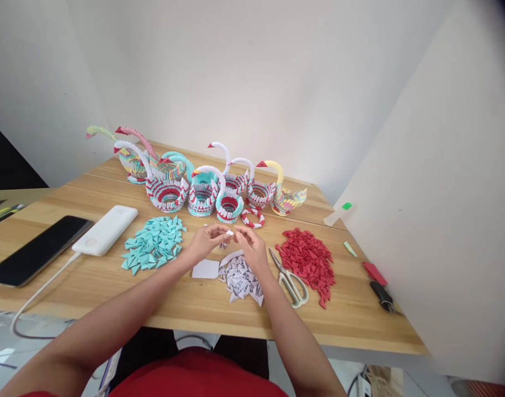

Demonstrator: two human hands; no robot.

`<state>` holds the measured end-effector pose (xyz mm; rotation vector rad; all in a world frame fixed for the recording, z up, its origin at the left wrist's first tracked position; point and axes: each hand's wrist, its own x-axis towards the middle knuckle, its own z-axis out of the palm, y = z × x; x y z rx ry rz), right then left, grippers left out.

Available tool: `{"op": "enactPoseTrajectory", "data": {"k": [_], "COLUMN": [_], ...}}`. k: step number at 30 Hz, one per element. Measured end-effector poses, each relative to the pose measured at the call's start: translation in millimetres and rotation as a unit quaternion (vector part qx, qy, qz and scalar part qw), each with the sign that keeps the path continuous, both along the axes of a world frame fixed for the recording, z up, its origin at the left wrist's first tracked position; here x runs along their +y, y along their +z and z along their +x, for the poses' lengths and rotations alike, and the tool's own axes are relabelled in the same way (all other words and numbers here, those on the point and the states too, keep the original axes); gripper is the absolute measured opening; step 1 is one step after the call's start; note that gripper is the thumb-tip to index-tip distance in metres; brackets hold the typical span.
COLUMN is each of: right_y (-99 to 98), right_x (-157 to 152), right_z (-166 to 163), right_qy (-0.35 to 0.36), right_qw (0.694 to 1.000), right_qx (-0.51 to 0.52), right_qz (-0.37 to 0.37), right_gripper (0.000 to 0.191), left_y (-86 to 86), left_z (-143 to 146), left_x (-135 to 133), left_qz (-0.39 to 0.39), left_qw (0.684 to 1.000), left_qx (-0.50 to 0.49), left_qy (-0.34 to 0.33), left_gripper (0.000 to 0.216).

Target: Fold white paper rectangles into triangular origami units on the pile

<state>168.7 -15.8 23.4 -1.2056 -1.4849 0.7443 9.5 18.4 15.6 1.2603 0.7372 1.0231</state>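
My left hand (206, 241) and my right hand (252, 247) meet above the wooden table (111, 286), both pinched on a small white paper piece (229, 233) between their fingertips. Just below them lie a pile of folded white paper triangles (240, 278) and a flat white paper slip (205, 269). A heap of teal folded triangles (153, 242) sits to the left and a heap of red ones (308, 262) to the right.
Several paper swans (202, 190) stand in a row at the back, with a red-and-white paper ring (253, 217) before them. Scissors (292, 282) lie right of my hands. A phone (37, 249) and white power bank (106, 229) are at the left. A white wall (442, 220) closes the right side.
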Motion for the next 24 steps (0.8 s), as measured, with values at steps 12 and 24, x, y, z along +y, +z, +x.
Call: {"op": "enactPoseTrajectory", "data": {"k": [12,24], "right_y": [0.1,0.7], "right_x": [-0.5,-4.0], "right_z": [1.0,-0.7], "right_qy": [0.009,0.003], "right_qw": [0.999,0.992], "right_qx": [-0.038,-0.093], "right_qz": [0.000,0.079], "right_gripper": [0.022,0.015], "left_y": [6.0,3.3], "left_z": [-3.0,-6.1], "left_x": [-7.2,-4.7], "left_qz": [0.162,0.215], "left_qw": [0.976,0.962], "left_qx": [0.131,0.160], "left_qy": [0.057,0.057], "left_gripper": [0.023,0.024]}}
